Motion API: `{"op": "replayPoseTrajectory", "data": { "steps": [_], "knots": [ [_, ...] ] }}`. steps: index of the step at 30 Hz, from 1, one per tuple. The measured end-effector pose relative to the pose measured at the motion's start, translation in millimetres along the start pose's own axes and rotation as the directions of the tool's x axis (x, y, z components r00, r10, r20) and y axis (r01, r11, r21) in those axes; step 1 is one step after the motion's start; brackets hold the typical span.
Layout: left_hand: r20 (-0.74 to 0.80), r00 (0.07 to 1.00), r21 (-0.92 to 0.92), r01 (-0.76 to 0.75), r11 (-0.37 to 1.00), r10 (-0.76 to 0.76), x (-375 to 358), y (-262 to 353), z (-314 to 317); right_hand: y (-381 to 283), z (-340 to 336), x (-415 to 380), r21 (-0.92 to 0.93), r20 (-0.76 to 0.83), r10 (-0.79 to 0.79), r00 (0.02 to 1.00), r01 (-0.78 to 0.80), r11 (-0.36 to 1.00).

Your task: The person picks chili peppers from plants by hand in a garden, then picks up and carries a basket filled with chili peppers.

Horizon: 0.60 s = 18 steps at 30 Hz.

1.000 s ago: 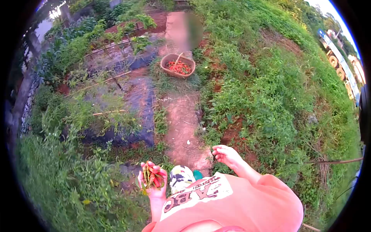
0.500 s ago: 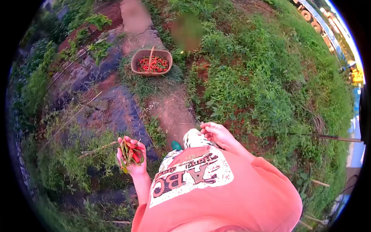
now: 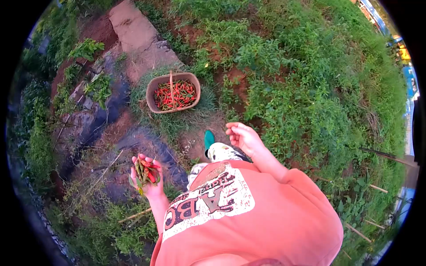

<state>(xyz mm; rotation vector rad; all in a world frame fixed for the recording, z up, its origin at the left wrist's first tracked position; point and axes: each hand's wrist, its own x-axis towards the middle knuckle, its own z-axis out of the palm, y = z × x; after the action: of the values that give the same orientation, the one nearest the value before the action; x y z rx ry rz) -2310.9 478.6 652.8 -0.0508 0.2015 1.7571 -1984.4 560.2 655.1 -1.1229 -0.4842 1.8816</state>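
1 handful of peppers (image 3: 147,170), lower left of the frame
I see the left hand (image 3: 153,187) curled around them; the right hand (image 3: 245,138) is half-curled, its grip unclear.

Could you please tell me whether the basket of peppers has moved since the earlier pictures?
No, the basket still sits on the grass across the path.

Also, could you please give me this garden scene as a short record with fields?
left hand: the left hand holds a bunch of slender red and green chilli peppers
right hand: the right hand is raised, fingers loosely curled, nothing visible in it
container: oval brown basket with an arched handle, on green grass
contents: mostly red chillies, some green
footwear: one green shoe visible
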Motion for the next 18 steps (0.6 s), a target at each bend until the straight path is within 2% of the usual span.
{"op": "replayPoseTrajectory", "data": {
  "steps": [2, 6, 8, 10, 12, 14, 16, 17, 18],
  "knots": [
    [-0.029, 0.999, -0.006, 0.017, 1.000, -0.017, 47, 7, 5, -24, 32, 32, -0.134, 0.045, -0.002, 0.999, 0.008, 0.991],
    [0.003, 0.998, 0.038, 0.057, 0.998, -0.057, 142, 25, -6, -53, 70, 66, -0.240, 0.054, 0.035, 0.998, -0.021, 0.971],
    [0.038, 0.996, 0.089, 0.074, 0.993, -0.077, 195, 29, -15, -61, 71, 81, -0.259, 0.007, 0.057, 0.998, -0.053, 0.964],
    [0.006, 0.993, 0.076, 0.113, 0.991, -0.114, 251, 36, -37, -59, 58, 97, -0.227, -0.128, 0.067, 0.990, -0.095, 0.969],
    [-0.085, 0.986, 0.120, 0.150, 0.981, -0.141, 303, 40, -67, -53, 45, 103, -0.153, -0.229, 0.075, 0.971, -0.112, 0.982],
    [-0.125, 0.972, 0.116, 0.214, 0.970, -0.200, 359, 41, -105, -51, 38, 105, -0.003, -0.361, 0.026, 0.932, -0.029, 1.000],
    [-0.202, 0.938, 0.190, 0.321, 0.928, -0.283, 413, 36, -146, -53, 39, 110, 0.018, -0.454, 0.013, 0.891, -0.005, 1.000],
    [-0.366, 0.889, 0.224, 0.371, 0.901, -0.275, 437, 32, -167, -56, 38, 116, 0.020, -0.514, 0.015, 0.858, -0.005, 1.000],
    [-0.448, 0.851, 0.283, 0.424, 0.860, -0.272, 462, 30, -198, -57, 39, 122, 0.021, -0.571, 0.021, 0.821, -0.012, 1.000]
  ]
}}
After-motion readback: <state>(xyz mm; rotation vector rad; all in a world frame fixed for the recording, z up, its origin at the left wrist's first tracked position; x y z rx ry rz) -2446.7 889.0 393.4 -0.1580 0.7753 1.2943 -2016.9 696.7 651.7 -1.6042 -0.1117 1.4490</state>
